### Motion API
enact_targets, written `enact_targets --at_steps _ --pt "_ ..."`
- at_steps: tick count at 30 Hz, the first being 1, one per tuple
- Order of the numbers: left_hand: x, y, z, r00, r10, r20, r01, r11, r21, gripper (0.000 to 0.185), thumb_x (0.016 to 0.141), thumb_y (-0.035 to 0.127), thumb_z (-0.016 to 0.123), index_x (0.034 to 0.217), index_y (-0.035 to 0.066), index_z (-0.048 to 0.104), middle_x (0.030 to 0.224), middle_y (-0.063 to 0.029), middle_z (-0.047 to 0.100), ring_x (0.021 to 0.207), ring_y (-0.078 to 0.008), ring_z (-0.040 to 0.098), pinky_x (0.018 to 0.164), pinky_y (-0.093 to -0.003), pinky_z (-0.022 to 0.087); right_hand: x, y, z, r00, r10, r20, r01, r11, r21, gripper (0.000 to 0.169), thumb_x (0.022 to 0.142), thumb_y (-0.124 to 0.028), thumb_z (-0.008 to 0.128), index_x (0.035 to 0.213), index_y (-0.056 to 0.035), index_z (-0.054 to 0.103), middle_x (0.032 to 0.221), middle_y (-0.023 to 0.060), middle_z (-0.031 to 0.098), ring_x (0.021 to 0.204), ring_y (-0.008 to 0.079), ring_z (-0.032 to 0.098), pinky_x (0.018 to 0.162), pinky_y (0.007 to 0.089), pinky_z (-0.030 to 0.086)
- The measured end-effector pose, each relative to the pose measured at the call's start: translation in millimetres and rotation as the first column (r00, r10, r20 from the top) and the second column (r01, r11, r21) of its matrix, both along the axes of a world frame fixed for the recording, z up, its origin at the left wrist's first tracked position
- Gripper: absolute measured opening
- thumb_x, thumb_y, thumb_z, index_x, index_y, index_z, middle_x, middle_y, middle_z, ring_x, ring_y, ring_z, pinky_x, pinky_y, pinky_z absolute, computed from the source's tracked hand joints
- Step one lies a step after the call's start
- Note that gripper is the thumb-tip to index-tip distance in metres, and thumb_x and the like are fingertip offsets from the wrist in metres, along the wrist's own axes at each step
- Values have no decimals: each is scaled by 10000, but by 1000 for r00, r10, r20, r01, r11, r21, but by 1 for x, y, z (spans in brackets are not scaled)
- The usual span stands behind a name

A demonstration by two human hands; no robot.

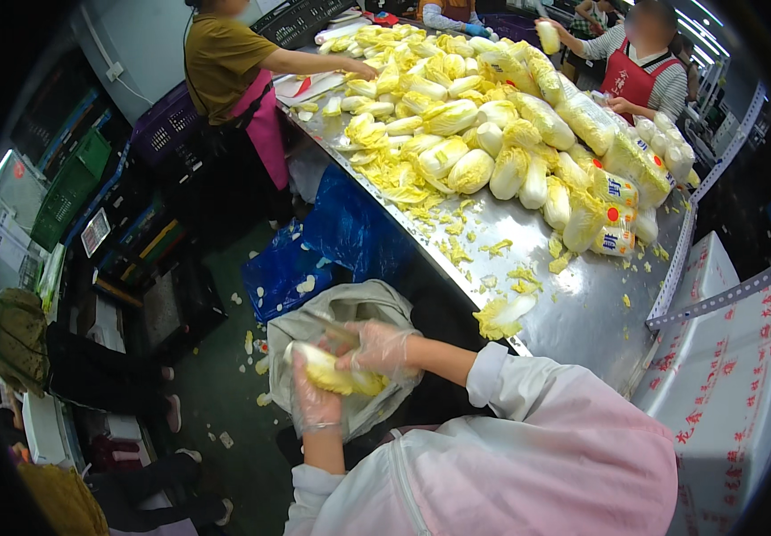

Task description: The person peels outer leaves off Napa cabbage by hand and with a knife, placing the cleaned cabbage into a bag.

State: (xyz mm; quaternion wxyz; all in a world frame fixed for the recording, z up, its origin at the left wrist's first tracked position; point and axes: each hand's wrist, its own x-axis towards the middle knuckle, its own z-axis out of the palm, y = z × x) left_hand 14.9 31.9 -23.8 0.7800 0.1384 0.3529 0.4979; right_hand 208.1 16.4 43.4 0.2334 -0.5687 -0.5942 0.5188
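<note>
My left hand, in a clear plastic glove, holds a small napa cabbage by its white base end. The cabbage lies tilted over the mouth of a pale woven sack. My right hand, gloved the same way, grips a blurred tool, perhaps a knife, and its fingers reach the cabbage's upper side. Blur hides the tool's exact shape. To the right, a loose cabbage leaf rests at the edge of the steel table. A large heap of napa cabbages covers the table farther off.
Plastic-wrapped cabbages lie at the heap's right. White boxes stand beyond the table's right end. Blue plastic sheeting and leaf scraps are on the floor. Co-workers stand at the far left and far right of the table; others are at lower left.
</note>
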Motion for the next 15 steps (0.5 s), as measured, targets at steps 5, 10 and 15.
enact_targets --at_steps 5,10,15 --pt "61 3 54 988 -144 55 123 950 289 799 984 646 486 1521 69 355 1465 -127 480 1345 -251 460 1150 -418 338 37 2 -11 784 -279 -554 140 950 -279 593 902 -340 727 1351 0 543 1061 158 716 862 202 693 703 322 545" --pt "58 -2 23 974 -225 -20 226 968 107 762 981 605 513 1500 64 377 1448 -173 488 1307 -307 467 1110 -510 358 132 86 -7 463 -598 -654 385 800 -459 363 906 -335 747 1135 -69 654 909 113 720 521 162 556 420 326 424" --pt "68 -19 15 957 -288 -41 291 948 126 604 995 490 567 1385 37 485 1329 -180 579 1198 -300 554 1011 -476 474 203 184 96 603 -615 -508 702 711 -28 481 948 -410 700 1146 20 617 1227 162 690 577 125 461 527 289 442"
